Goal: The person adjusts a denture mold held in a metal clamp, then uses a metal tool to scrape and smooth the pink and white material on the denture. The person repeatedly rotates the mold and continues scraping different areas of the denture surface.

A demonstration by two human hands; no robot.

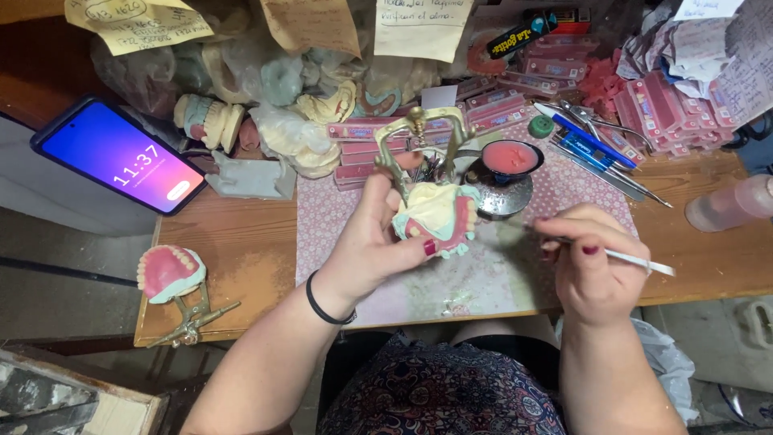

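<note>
Cluttered wooden tabletop (pixel 241 234) carries a pink dotted mat just under both hands. Nearest, the right hand (pixel 592 270) pinches a thin metal tool (pixel 636 259); its fingers (pixel 564 234) are narrow around the shaft, probably for fine control, and the working tip toward the left hand is hard to make out. The left hand (pixel 374 242) lifts a dental model on a brass articulator (pixel 431 189), fingers wrapped around its side, thumb on the pink wax edge, so the teeth face the tool. Just beyond these fingers stands a small bowl of pink wax (pixel 509 157). Far left of them lie a second model (pixel 171 278) and a phone (pixel 121 157). Behind, plaster casts in bags are partly covered by paper notes.
</note>
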